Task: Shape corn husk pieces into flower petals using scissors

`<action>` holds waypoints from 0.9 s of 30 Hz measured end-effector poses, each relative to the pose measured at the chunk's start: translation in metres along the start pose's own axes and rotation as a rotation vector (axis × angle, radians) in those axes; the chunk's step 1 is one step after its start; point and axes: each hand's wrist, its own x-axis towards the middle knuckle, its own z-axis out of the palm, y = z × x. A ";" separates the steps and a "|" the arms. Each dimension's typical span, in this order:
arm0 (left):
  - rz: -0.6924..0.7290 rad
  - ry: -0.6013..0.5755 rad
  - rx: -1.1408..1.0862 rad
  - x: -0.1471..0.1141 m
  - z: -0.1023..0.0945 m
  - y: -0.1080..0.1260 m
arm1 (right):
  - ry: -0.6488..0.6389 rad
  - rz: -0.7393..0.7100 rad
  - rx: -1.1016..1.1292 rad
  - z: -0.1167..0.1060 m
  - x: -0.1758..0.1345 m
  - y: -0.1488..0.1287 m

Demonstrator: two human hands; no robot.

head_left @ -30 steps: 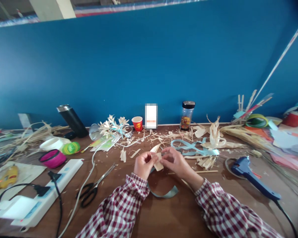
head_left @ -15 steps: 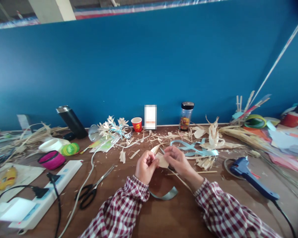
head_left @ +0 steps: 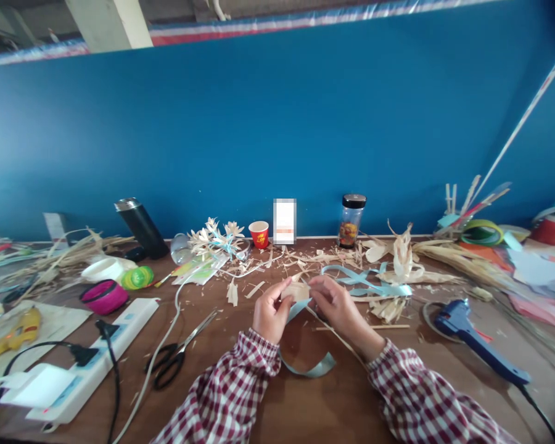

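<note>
My left hand is closed in a pinch on a pale piece of corn husk, held just above the table. A light blue ribbon stretches across the front of the husk to the fingertips of my right hand, which are pinched together on it. The ribbon's loose end curls on the table below my hands. A thin pale stalk slants from between the hands under my right wrist. How the ribbon meets the husk behind my fingers is hidden.
Black-handled scissors and a white power strip lie left. A blue glue gun rests at right. Husk flowers, a red paper cup and a lidded jar stand at the back among scattered husk scraps.
A stretch of blue ribbon now shows between my hands, in front of the husk piece. The view has shifted slightly; the things on the table lie as before.
</note>
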 end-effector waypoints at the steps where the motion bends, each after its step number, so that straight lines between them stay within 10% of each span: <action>1: 0.005 0.003 0.006 0.000 0.000 0.001 | -0.012 0.003 0.009 0.001 0.000 0.000; 27: -0.017 -0.141 -0.207 -0.005 0.007 0.001 | 0.049 0.067 0.168 0.000 0.005 0.009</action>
